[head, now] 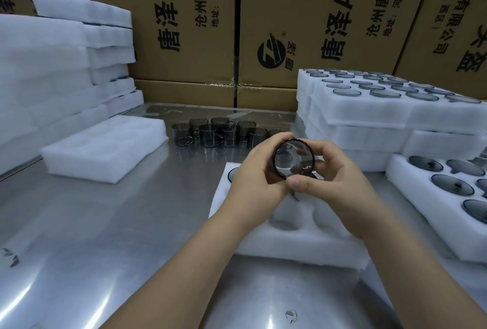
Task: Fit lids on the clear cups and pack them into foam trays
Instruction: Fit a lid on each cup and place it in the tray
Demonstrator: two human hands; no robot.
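Both hands hold one clear smoky cup (293, 157) above a white foam tray (287, 233), its round end turned toward me. My left hand (254, 170) curls round the cup's left side. My right hand (334, 178) grips the right side, thumb across the lower rim. One lidded cup (232, 173) sits in the tray's far left pocket, mostly hidden by my left hand. The nearer pockets are hollow. Several loose cups (210, 132) stand in a cluster behind on the steel table (105, 223).
A foam tray of glass lids (437, 183) lies at the right. Behind it rise stacked foam trays (382, 107) with glass discs. An empty foam tray (105, 146) and tall foam stacks (52, 65) stand left. Cardboard boxes (303, 25) wall the back.
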